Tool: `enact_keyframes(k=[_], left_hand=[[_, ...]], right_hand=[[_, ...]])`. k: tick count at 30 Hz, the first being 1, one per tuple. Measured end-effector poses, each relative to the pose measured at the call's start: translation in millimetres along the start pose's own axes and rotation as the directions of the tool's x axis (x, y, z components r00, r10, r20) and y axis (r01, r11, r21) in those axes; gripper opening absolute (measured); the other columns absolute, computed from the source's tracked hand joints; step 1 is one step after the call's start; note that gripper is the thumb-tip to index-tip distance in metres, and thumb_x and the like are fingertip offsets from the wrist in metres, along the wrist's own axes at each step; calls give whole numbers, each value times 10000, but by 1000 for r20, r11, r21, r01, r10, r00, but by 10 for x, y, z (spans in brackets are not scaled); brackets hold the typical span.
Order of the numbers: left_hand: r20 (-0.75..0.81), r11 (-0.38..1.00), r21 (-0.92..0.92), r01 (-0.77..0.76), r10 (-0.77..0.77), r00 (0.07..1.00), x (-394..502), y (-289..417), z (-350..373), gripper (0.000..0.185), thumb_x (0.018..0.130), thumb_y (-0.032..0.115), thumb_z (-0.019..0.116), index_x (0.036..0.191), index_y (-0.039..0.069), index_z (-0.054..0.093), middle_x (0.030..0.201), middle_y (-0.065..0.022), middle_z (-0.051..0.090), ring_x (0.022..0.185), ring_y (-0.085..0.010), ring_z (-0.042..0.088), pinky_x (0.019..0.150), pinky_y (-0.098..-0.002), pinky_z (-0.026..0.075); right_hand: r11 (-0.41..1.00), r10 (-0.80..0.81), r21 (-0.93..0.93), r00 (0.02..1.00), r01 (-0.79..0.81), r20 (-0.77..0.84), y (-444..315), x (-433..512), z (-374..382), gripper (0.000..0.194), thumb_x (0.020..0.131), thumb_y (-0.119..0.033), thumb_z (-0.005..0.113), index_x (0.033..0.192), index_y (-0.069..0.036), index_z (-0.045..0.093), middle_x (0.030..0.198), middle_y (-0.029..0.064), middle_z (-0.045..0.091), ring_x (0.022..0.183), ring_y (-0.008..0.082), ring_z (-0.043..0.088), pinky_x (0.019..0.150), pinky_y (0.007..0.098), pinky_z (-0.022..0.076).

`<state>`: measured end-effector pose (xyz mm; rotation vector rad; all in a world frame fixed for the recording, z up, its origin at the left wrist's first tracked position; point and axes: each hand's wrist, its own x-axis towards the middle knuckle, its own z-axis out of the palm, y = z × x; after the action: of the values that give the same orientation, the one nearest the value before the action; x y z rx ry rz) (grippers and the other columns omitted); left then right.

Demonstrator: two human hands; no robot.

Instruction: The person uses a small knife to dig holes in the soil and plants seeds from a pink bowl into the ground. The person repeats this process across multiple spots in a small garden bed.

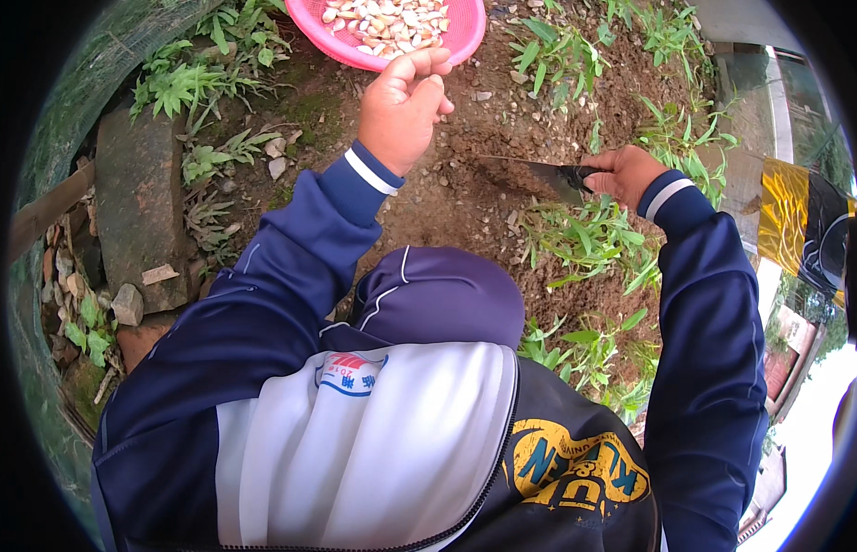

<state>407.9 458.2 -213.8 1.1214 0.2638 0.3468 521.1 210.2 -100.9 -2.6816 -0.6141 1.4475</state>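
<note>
My right hand [625, 176] grips the dark handle of a soil-smeared blade tool [539, 176], possibly a knife or trowel. The blade points left, low over loose brown soil [463, 148], and its tip is against the dirt. My left hand [404, 103] is just below a pink plastic basket [466, 41], its fingers half curled. Whether something small sits between those fingertips is hidden. Inside the basket lie many peeled-looking garlic cloves [394, 24].
Leafy green plants [587, 238] grow in a row along the right. On the left are a stone slab [138, 207], loose stones [128, 303], weeds [176, 86] and green netting [76, 117]. My bent knee [446, 297] is close below the soil patch.
</note>
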Motion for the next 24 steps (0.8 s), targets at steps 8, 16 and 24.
enact_keyframes(k=[8,16,24], left_hand=[[-3,1000,6,-5,5,1000,-11,41,-59,288,890,30,484,1169,12,555,1032,-50,605,677,-78,568,590,-209,457],[-5,1000,21,-7,7,1000,-3,4,-75,275,896,35,490,1162,17,559,1019,-59,603,673,-77,570,582,-211,462],[-5,1000,27,-2,2,1000,-7,-12,-63,276,898,38,488,1164,18,556,1035,-68,602,674,-79,572,589,-218,466]], right_hand=[[958,109,244,977,-153,183,121,22,-193,357,863,-188,660,1198,-81,602,655,-20,547,460,85,431,442,254,384],[959,55,281,998,-48,-17,120,-248,-147,373,861,-215,668,1186,-45,601,665,-22,562,489,57,462,456,216,412],[978,83,200,990,-58,-117,19,-207,-162,345,867,-219,660,1160,-41,618,634,2,544,486,75,450,466,245,402]])
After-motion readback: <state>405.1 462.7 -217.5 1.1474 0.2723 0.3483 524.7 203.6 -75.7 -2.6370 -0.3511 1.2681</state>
